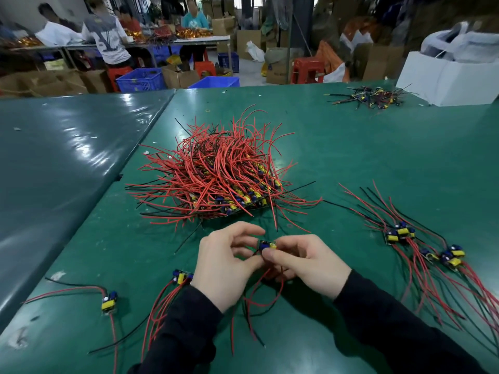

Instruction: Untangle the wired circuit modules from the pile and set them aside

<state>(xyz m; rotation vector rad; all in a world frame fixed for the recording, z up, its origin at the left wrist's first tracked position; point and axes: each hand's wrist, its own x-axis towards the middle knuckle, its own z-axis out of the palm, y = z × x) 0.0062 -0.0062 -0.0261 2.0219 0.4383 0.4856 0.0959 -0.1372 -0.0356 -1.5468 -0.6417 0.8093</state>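
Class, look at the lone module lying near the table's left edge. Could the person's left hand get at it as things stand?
Probably not at once. The way across the green table to the lone module lies open, but the left hand is busy, pinching a module together with the right hand. It would have to let go first.

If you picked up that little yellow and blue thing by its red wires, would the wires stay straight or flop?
Probably flop: the wires under the held module droop in loose curves. It is likely light, since both hands just pinch it. In the pile wires cross, so it might snag.
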